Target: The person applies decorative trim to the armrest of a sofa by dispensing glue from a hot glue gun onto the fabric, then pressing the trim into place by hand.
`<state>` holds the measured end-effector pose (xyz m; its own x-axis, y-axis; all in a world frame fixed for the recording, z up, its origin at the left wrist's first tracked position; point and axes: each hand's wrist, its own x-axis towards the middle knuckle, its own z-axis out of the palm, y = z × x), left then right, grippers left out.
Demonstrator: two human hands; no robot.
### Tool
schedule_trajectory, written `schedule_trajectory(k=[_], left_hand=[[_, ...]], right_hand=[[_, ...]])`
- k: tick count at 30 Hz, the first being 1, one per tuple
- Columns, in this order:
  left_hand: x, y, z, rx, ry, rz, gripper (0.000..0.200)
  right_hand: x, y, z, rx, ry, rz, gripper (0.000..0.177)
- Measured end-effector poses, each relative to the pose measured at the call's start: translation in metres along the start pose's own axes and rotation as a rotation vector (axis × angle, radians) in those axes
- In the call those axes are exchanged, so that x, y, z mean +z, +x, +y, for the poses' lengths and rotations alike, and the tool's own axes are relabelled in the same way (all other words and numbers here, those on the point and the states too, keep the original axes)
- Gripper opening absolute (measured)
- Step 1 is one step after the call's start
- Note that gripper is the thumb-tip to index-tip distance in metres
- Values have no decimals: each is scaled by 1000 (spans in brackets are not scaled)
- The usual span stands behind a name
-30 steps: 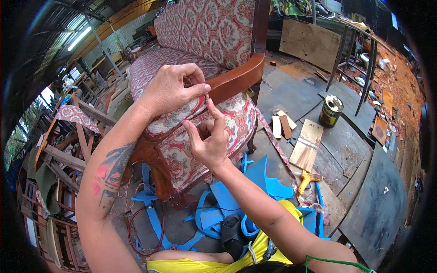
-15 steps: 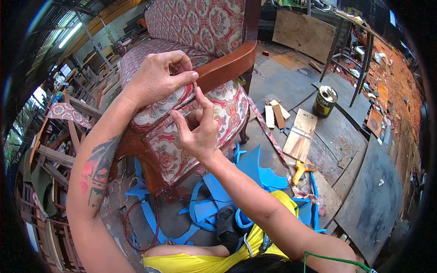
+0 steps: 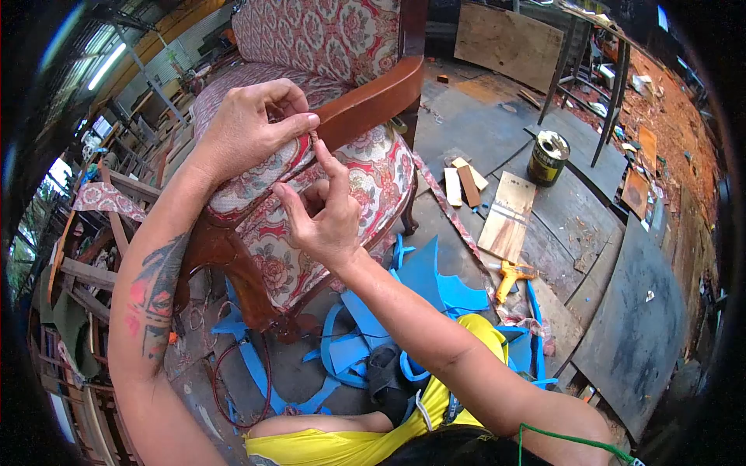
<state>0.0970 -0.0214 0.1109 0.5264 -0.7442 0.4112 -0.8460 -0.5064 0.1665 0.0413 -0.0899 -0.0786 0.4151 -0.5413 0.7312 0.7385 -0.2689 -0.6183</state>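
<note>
An upholstered sofa (image 3: 311, 35) with red-and-cream floral fabric and a brown wooden armrest (image 3: 381, 97) stands before me. At the front end of the armrest, my left hand (image 3: 252, 124) is closed, its thumb and fingers pinching the edge of a narrow fabric trim (image 3: 314, 135). Just below, my right hand (image 3: 326, 210) points its index finger up, the tip touching the trim. Its thumb stands apart beside the padded arm front (image 3: 256, 190), and the other fingers are curled with nothing visible in them. Part of the trim is hidden behind the fingers.
Blue foam scraps (image 3: 435, 279) lie on the floor near my legs. To the right are a yellow glue gun (image 3: 509, 279), a wooden board (image 3: 507, 217), small wood blocks (image 3: 466, 185) and an open can (image 3: 549, 158). Wooden frames (image 3: 85, 272) are piled at left.
The view has shifted slightly, so the sofa and hands appear a little further left and up. Both hands keep nearly the same pose at the trim.
</note>
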Motion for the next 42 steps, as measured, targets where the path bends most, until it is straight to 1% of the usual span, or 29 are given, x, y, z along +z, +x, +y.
schedule_trajectory(k=[5, 11, 16, 21, 25, 27, 29, 32, 35, 36, 39, 40, 41, 42], left_hand=[[0, 0, -3, 15, 26, 2, 27], [0, 0, 0, 12, 41, -2, 27], [0, -1, -1, 17, 27, 4, 27], [0, -1, -1, 24, 48, 4, 27], [1, 0, 0, 18, 57, 23, 27], [0, 0, 0, -13, 48, -7, 26], [-1, -1, 1, 7, 50, 30, 26], [-3, -1, 4, 14, -13, 13, 26], [0, 0, -3, 28, -25, 16, 26], [1, 1, -5, 37, -44, 19, 27], [0, 1, -3, 65, -13, 29, 27], [1, 1, -5, 102, 2, 45, 28], [1, 1, -4, 104, 22, 49, 28], [0, 0, -4, 87, 36, 33, 30]], right_hand=[[0, -1, 1, 27, -7, -9, 83], [3, -2, 3, -14, -11, 29, 84], [0, -2, -1, 38, -24, -12, 84], [-1, -1, -1, 32, -23, -6, 84], [2, -2, 0, 25, 9, 4, 85], [0, -2, -2, 31, 12, -12, 83], [1, -2, -4, 27, 28, -36, 82], [4, -5, 1, 46, 50, -25, 78], [4, -3, 0, 29, 74, -12, 82], [1, -4, -2, 74, 48, -41, 81], [1, -2, -5, 51, 37, -32, 81], [1, -5, 1, 78, 46, -42, 81], [4, -6, 7, 87, 136, -30, 79], [6, -7, 13, 43, 125, -14, 78]])
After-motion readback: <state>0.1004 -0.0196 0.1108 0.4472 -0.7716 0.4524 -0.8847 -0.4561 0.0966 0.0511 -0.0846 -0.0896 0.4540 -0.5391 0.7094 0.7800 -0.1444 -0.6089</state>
